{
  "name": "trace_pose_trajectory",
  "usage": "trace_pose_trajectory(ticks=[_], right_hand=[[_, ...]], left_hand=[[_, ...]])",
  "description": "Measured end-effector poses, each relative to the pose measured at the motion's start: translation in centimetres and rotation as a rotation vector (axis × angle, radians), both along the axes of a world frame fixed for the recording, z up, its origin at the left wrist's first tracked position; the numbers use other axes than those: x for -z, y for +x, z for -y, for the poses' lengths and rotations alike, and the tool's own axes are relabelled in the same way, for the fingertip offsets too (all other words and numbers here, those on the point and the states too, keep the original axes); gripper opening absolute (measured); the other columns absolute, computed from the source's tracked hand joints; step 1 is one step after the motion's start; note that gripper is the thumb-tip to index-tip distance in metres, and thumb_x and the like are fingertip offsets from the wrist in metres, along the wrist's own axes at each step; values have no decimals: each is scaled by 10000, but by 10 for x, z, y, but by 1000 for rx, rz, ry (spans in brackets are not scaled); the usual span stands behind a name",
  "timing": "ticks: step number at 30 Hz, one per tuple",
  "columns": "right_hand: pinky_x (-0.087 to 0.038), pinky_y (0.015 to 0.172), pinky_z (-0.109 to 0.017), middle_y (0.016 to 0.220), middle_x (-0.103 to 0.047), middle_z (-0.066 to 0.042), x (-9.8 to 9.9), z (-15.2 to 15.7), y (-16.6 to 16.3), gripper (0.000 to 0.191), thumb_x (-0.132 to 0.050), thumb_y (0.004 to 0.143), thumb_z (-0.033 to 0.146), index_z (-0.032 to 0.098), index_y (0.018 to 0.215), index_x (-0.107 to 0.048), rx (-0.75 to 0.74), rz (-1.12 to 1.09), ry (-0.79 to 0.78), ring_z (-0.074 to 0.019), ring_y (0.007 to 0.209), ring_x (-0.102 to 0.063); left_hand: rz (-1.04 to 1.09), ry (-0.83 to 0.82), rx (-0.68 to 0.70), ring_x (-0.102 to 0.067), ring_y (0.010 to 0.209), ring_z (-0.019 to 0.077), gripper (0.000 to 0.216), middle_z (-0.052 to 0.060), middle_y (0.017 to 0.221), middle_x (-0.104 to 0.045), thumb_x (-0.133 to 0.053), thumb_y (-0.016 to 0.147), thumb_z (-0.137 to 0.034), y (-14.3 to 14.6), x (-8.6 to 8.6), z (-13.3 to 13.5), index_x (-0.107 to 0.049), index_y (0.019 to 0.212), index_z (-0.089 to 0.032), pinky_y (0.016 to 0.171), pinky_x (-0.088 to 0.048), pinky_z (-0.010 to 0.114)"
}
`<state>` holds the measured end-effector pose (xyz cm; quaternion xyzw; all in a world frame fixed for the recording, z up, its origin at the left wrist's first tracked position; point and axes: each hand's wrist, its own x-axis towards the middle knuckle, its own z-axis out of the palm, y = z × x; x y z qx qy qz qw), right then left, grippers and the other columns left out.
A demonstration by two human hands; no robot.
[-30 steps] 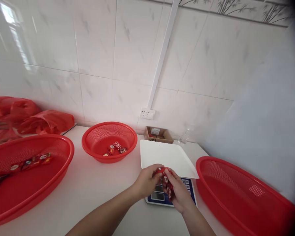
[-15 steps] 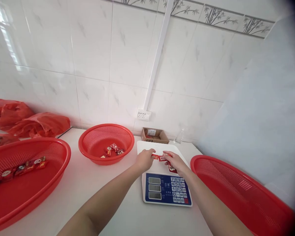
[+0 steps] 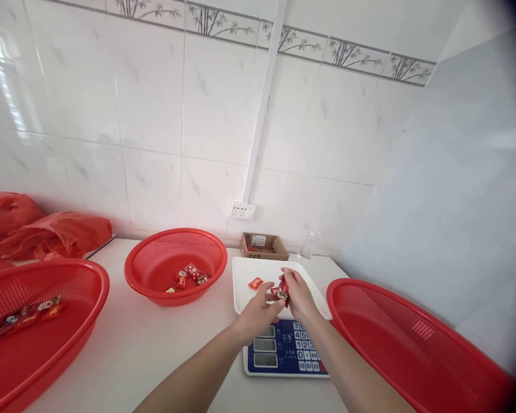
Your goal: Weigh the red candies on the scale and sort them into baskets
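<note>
A blue-faced digital scale (image 3: 284, 353) with a white weighing tray (image 3: 245, 292) stands on the white counter. One small red packet (image 3: 255, 283) lies alone on the tray. My right hand (image 3: 298, 295) hovers over the tray, fingers closed on a few red candy packets (image 3: 282, 289). My left hand (image 3: 258, 312) is right beside it, thumb and fingers pinching at the same packets.
A round red mesh basket (image 3: 148, 275) with a few candies stands left of the scale. A large red basket (image 3: 86, 304) with candies is at far left, another large one (image 3: 404, 344) at right. Red plastic bags (image 3: 47, 235), a small cardboard box (image 3: 264, 246) and a wall socket (image 3: 242, 210) lie behind.
Both hands went from over the scale's keypad out to the tray. One red packet now lies alone on the tray, and the hands have drawn together again with the remaining packets.
</note>
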<state>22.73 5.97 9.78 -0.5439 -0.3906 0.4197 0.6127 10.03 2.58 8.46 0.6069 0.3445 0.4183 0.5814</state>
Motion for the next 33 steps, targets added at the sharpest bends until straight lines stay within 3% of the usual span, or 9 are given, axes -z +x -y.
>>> trace_pose_trajectory(ticks=[4,9,11,14,16,21,25,29,33], right_hand=[[-455,487,-247,646,-560,28,-1,10,-19,345,-516,752,516,228,941,-530,-74,7,-5,-137,553,-556],[-485,745,-274,987,-633,-54,4,15,-18,374,-491,776,539,215,951,-561,-130,224,84,-187,917,-588],[-489,660,-267,915,-643,-50,7,16,-17,397,-459,790,560,208,948,-557,-146,289,73,-177,821,-604],[-393,431,-232,642,-591,10,9,13,-10,377,-425,812,548,203,912,-539,-172,385,-7,-124,482,-520],[-365,413,-227,574,-558,30,10,8,0,317,-425,826,490,199,891,-532,-155,477,-51,-108,413,-465],[-456,610,-284,772,-644,-31,12,-11,45,333,-416,838,353,170,1097,-517,-36,730,-108,-140,546,-568],[-428,804,-304,1103,-621,-71,14,-18,66,495,-475,774,169,217,1266,-461,-36,941,-133,-190,904,-603],[-414,858,-314,1124,-611,-80,19,-20,59,506,-441,772,115,205,1268,-486,-95,1012,-103,-207,1004,-571],[-414,884,-286,1067,-645,-68,22,-18,47,441,-424,787,102,183,1206,-532,-220,883,-52,-166,971,-593]], left_hand=[[168,-108,-8,-595,798,162,548,53,911,-571,-533,815,-400,8,-5,2,-366,1298,-201,718,-506,328],[305,-142,-38,-576,738,135,483,44,893,-578,-611,734,-483,0,-7,-4,-535,1089,-164,742,-488,324],[348,-149,-43,-584,759,141,497,55,948,-591,-650,695,-494,-3,-8,-4,-546,1057,-170,755,-482,325],[392,-176,-75,-586,757,143,502,60,949,-603,-691,661,-476,-7,-8,-5,-551,1040,-178,754,-474,325],[412,-198,-109,-579,743,134,471,52,913,-605,-696,664,-457,-13,-6,-5,-556,1017,-178,759,-470,321],[455,-236,-166,-582,757,128,452,45,923,-607,-706,672,-415,-38,0,-4,-553,1033,-192,788,-468,320],[468,-250,-191,-593,757,136,416,35,893,-619,-712,669,-402,-54,1,1,-566,999,-195,786,-475,323],[459,-262,-182,-596,754,140,407,35,886,-620,-709,676,-394,-57,4,7,-575,1004,-194,781,-483,328],[406,-250,-162,-593,762,147,414,37,882,-614,-702,679,-412,-58,5,10,-581,1012,-198,779,-485,336]])
